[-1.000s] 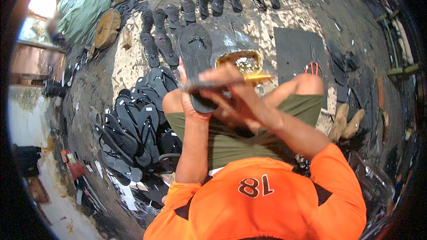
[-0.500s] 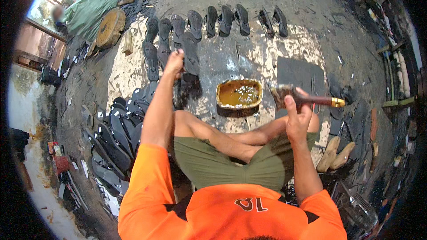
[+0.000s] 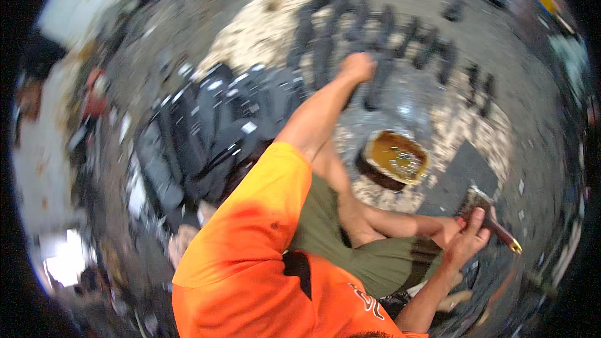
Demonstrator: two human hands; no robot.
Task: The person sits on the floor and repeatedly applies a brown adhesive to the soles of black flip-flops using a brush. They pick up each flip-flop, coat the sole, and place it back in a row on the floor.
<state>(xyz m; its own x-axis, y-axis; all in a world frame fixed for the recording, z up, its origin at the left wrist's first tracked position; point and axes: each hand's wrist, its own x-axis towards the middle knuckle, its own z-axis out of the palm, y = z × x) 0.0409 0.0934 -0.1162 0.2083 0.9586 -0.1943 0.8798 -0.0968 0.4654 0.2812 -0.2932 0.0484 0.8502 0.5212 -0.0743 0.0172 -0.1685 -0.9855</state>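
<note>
The right grip [image 3: 464,239] is clamped on a brush [image 3: 502,233], thumb and fingers closed around it near the bristles. The bristle end points up and away from the person, while the dark red handle slants down to the right and ends in a gold-coloured tip.

The left grip [image 3: 357,69] is at the end of an outstretched arm, its fingers curled. A dark sole [image 3: 375,91] lies just to its right, at the fingertips' side, running down toward the person. Blur covers the meeting of the two, so I cannot tell whether the fingers are clamped on the sole or only beside it.

Between the two hands stands a container [image 3: 383,179] of amber liquid, nearer to the person than the sole and well apart from both hands. A black sheet [image 3: 462,175] lies on the floor just beyond the brush, its near part behind the bristles.

Beyond the left hand, more dark footwear [image 3: 429,47] forms a slanting row, with a few further pieces close to the hand's left. A heap of black sandals [image 3: 219,125] with small white tags fills the floor left of the outstretched forearm.
</note>
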